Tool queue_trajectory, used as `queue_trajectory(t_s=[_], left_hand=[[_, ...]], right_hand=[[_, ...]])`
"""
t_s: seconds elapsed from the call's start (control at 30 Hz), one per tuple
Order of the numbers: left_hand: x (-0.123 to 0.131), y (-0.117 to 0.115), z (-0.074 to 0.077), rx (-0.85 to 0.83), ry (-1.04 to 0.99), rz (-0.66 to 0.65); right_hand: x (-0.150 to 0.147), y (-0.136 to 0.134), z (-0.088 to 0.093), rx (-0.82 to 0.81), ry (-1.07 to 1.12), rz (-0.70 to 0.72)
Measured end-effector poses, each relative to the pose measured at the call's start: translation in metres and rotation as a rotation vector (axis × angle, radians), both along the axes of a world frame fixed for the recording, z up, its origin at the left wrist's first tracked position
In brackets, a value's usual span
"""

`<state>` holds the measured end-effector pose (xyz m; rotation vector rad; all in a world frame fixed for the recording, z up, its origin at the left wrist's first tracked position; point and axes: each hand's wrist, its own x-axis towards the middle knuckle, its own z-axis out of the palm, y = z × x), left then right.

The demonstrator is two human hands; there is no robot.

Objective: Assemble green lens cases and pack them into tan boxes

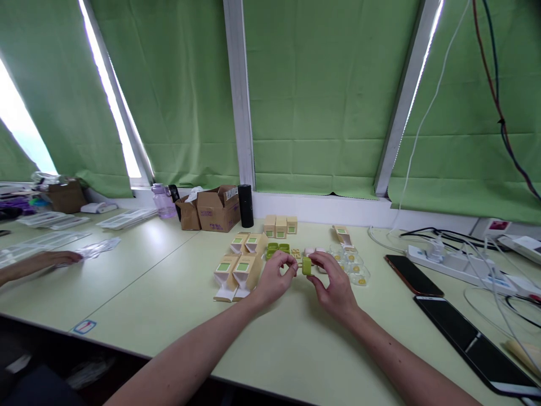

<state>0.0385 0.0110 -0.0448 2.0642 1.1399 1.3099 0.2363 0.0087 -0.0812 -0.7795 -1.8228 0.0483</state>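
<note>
My right hand (336, 287) grips a small green box-shaped piece (306, 266) between thumb and fingers, above the table. Close on its left, my left hand (276, 276) is closed in a pinch; a small yellowish bit shows at its fingertips, too small to name. Behind the hands lie green square pieces (278, 248) and small yellow squares (296, 253). Pinkish pieces (315, 251) are partly hidden by my right hand. To the right sits a clear plastic tray (358, 268) with round yellow spots. Several opened cartons with green labels (225, 267) lie left of my left hand.
Three closed cartons (280, 226) and an opened carton (343, 235) stand farther back. A cardboard box (217, 210), black cylinder (245, 206) and purple bottle (164, 201) line the wall. Phone (414, 275), tablet (473, 338) and power strip (452, 269) lie right. Another person's hand (54, 259) touches clear plastic.
</note>
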Motion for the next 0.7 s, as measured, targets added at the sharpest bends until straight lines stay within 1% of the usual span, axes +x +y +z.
queue_trajectory(t_s=[0.27, 0.5, 0.6, 0.7], left_hand=[[-0.002, 0.000, 0.001, 0.000, 0.010, 0.023], [-0.003, 0.004, -0.002, 0.021, -0.049, 0.117], [-0.004, 0.003, -0.002, 0.066, -0.074, 0.100], [-0.004, -0.001, -0.001, 0.149, -0.043, 0.033]], right_hand=[[0.002, 0.002, 0.000, -0.005, 0.016, -0.005], [0.003, -0.001, 0.004, -0.030, 0.042, 0.018], [0.003, -0.003, 0.007, -0.017, 0.025, -0.001], [0.003, -0.005, 0.010, 0.033, -0.019, -0.012]])
